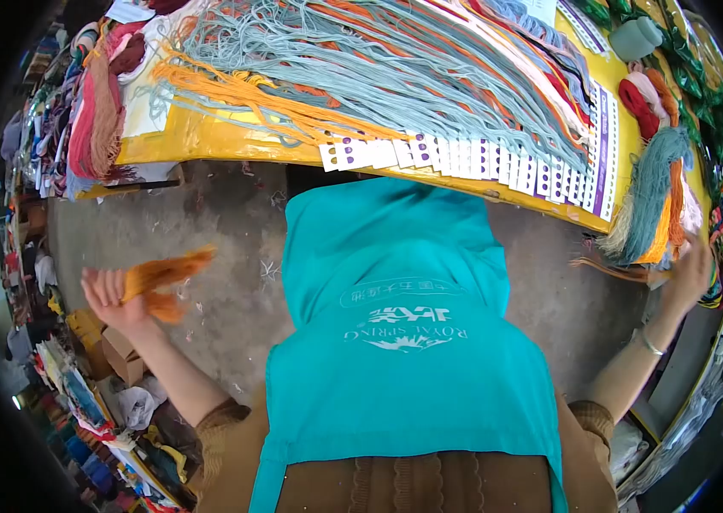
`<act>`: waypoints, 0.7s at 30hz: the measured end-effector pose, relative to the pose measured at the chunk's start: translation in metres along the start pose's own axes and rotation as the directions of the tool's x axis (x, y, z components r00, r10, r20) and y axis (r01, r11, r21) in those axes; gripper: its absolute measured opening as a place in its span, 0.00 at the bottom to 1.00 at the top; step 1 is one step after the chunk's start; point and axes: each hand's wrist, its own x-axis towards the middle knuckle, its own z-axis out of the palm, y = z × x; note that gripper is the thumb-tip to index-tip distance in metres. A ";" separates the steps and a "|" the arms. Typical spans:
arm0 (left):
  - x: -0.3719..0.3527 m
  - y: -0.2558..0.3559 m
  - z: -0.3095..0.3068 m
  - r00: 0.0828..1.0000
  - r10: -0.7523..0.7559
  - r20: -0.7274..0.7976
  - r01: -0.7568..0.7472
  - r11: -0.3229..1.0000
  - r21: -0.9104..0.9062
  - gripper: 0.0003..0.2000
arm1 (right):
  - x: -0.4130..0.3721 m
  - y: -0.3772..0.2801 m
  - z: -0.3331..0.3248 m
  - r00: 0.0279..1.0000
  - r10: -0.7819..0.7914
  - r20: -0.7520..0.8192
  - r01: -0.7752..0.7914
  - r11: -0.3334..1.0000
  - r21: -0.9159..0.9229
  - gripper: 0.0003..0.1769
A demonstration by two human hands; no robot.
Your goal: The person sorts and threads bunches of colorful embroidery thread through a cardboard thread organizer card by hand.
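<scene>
Out to the left, over the floor, my left hand (114,297) is closed around a bundle of orange thread (165,272), its loose ends blurred by motion. Far to the right, my right hand (690,269) is closed at the table's edge on a thin strand of orange-brown thread (609,269). Beside it hang skeins of grey-green thread (656,188), orange and cream. Ahead, long light-blue, grey and orange threads (361,77) lie across the yellow table (216,141). White cards with purple dots (464,161) line its front edge.
Pink and brown skeins (96,120) hang at the table's left end. Green bundles (708,85) and a pale green cup-like object (635,38) are at the back right. A cardboard box (122,355) and piled goods stand on the left. My teal apron (413,376) fills the middle.
</scene>
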 end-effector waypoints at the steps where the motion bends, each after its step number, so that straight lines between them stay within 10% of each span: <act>1: -0.004 -0.031 0.024 0.997 -0.054 0.049 0.057 0.997 -0.053 0.18 | -0.024 -0.029 0.036 0.988 0.086 0.131 -0.098 0.991 0.091 0.12; 6: -0.036 -0.180 0.128 0.849 -0.372 0.375 0.505 0.779 -0.371 0.40 | -0.117 -0.142 0.161 0.603 -0.101 0.791 -0.361 0.850 0.384 0.11; 13: -0.056 -0.286 0.187 0.670 -0.725 0.160 0.604 0.657 0.452 0.17 | -0.154 -0.210 0.222 0.169 -0.394 0.904 -0.650 0.644 0.403 0.21; 17: -0.049 -0.312 0.195 0.657 -0.746 0.104 0.609 0.608 0.510 0.06 | -0.156 -0.206 0.229 0.151 -0.379 0.913 -0.750 0.558 0.356 0.22; 21: -0.048 -0.330 0.188 0.699 -0.712 0.071 0.569 0.613 0.549 0.06 | -0.151 -0.198 0.229 0.415 -0.345 0.842 -0.260 0.842 0.472 0.11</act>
